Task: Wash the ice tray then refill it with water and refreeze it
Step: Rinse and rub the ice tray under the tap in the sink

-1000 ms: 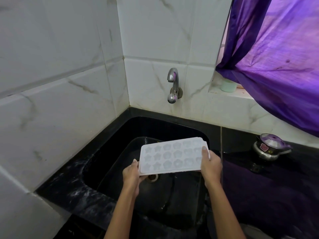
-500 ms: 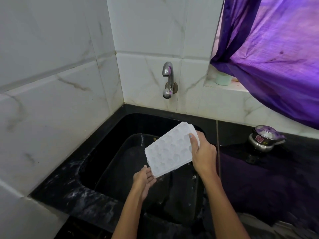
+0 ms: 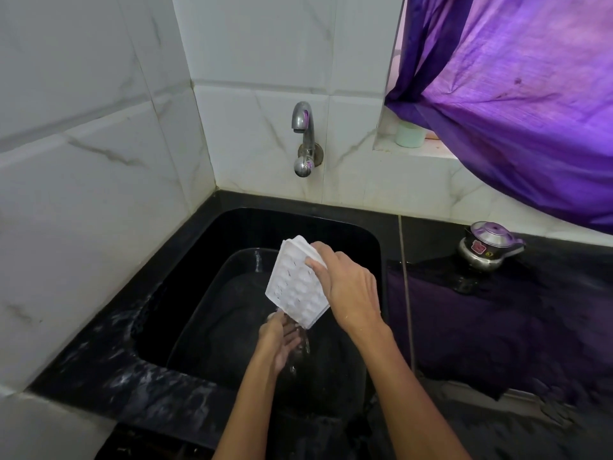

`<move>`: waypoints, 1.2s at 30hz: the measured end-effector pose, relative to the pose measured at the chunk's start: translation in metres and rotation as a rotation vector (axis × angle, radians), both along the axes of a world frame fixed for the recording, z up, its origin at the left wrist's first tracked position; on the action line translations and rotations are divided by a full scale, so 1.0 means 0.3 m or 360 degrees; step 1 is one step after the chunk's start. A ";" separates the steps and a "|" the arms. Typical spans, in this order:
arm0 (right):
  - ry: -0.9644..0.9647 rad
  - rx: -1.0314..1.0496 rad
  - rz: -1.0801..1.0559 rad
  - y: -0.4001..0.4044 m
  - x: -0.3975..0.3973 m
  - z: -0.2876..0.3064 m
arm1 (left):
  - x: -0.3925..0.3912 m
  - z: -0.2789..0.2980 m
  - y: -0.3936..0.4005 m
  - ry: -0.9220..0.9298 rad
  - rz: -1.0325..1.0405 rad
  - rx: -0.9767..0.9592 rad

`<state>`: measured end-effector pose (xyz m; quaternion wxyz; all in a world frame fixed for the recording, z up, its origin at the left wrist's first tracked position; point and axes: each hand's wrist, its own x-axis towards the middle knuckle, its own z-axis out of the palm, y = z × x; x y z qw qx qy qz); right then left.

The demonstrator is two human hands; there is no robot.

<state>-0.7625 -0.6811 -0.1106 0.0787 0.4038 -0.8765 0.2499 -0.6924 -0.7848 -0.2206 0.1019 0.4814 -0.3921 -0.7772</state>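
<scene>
Head view: the right hand (image 3: 348,287) grips the white ice tray (image 3: 293,283) by its upper right edge, fingers (image 3: 318,249) curled over the top corner and thumb across the bumpy underside. The tray is tipped steeply, nearly on end, its moulded back facing the camera, and it hangs over the black sink (image 3: 374,240). Its lower corner points down toward the left hand (image 3: 282,340), which sits just under it with the palm up and fingers loosely spread, holding nothing. Whether that hand touches the tray's corner cannot be told. A thin run of water (image 3: 306,341) falls from the low corner past the left palm into the basin.

The tap (image 3: 304,141) is mounted on the white tiled wall (image 3: 99,111) above the sink, well above the tray; no stream shows at its spout. The black counter (image 3: 99,370) rims the sink and looks wet on the left side. On the counter to the right stands a small steel pot (image 3: 487,249) with a lid, well apart from the hands. A purple curtain (image 3: 517,94) hangs over the window at the upper right, and a pale green cup (image 3: 409,136) rests on the sill beneath it
</scene>
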 end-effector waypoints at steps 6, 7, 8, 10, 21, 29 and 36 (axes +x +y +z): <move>0.0202 -0.0112 0.0029 0.005 -0.005 0.024 | -0.023 0.015 -0.021 0.0018 0.0083 -0.0012; 0.0239 -0.0144 0.0032 0.008 -0.009 0.032 | -0.031 0.014 -0.027 0.0031 0.0100 -0.0022; 0.0289 -0.0192 0.0028 0.011 -0.012 0.041 | -0.036 0.017 -0.032 0.0039 0.0109 -0.0026; 0.0429 -0.0312 -0.0003 0.017 -0.018 0.064 | -0.044 0.022 -0.040 0.0063 0.0123 -0.0047; 0.0470 -0.0883 0.0009 0.040 -0.039 0.039 | -0.062 0.021 -0.049 0.0105 0.0233 -0.0148; 0.0166 -0.0482 -0.0023 0.086 -0.054 -0.143 | -0.075 0.005 0.047 -0.0090 0.0247 -0.0122; -0.0081 -0.0670 -0.0033 0.211 -0.102 -0.101 | -0.146 0.055 0.156 -0.0272 0.0344 -0.0266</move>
